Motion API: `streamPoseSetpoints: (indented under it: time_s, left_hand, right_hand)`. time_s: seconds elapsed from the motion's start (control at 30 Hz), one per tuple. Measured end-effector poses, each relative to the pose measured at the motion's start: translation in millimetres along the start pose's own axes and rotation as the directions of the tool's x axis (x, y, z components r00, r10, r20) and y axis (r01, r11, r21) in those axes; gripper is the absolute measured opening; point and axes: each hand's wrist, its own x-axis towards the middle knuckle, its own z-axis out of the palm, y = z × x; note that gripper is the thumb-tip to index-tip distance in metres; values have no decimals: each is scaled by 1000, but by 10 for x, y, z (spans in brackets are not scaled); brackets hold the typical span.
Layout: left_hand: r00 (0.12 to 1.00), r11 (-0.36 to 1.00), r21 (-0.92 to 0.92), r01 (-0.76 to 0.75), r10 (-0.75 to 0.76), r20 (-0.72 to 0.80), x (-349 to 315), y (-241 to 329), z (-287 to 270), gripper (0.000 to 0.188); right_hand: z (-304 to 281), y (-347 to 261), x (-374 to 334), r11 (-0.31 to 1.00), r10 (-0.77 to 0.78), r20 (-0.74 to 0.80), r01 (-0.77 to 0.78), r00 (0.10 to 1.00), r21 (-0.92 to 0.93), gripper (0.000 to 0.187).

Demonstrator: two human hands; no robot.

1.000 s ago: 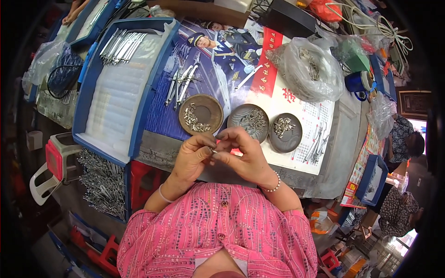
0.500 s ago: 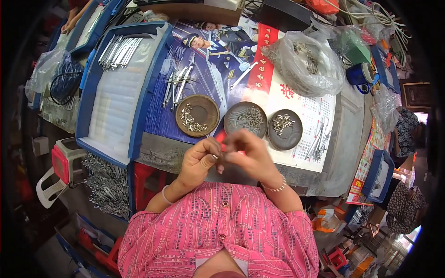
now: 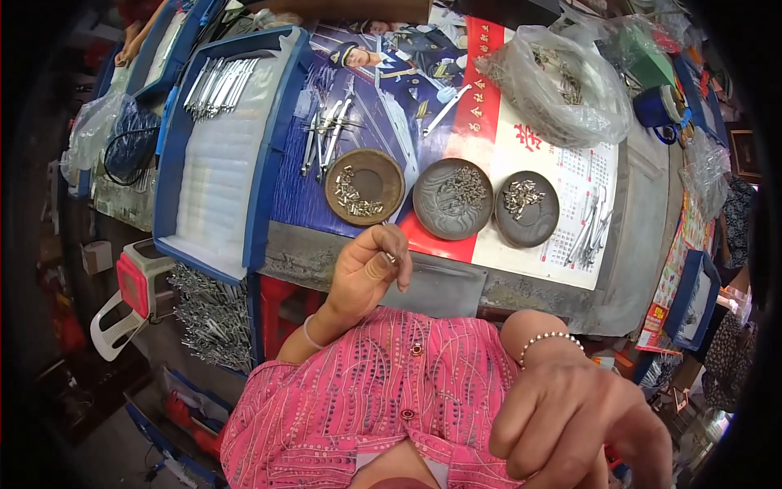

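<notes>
My left hand is closed in a pinch in front of the near table edge, below the leftmost bowl. A small shiny bit shows at its fingertips, too small to name. My right hand is raised close in at the lower right, its back toward me and its fingers bent. Its fingertips are hidden. Three round dark bowls stand beyond my hands: a brown bowl with short metal sleeves, a middle bowl with tiny metal parts, and a right bowl with more short metal pieces.
At left, a blue tray holds a row of metal rods. More rods lie crossed on the poster, others at right. A plastic bag and a blue mug sit farther back. A stool stands left.
My right hand has left my left hand and swung down and right, close in. My left hand stays pinched near the table edge. The whole view has shifted slightly.
</notes>
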Motion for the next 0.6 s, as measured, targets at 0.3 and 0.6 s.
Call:
streamPoseSetpoints:
  time_s: [0.3, 0.6]
  left_hand:
    - [1000, 998, -58, 12, -12, 4, 9, -6, -27, 22]
    - [1000, 998, -62, -25, 26, 17, 63, 4, -12, 18]
  right_hand:
    - [-51, 36, 112, 961, 219, 124, -236, 968, 147, 29]
    - [-269, 143, -231, 991, -50, 293, 10, 955, 136, 20]
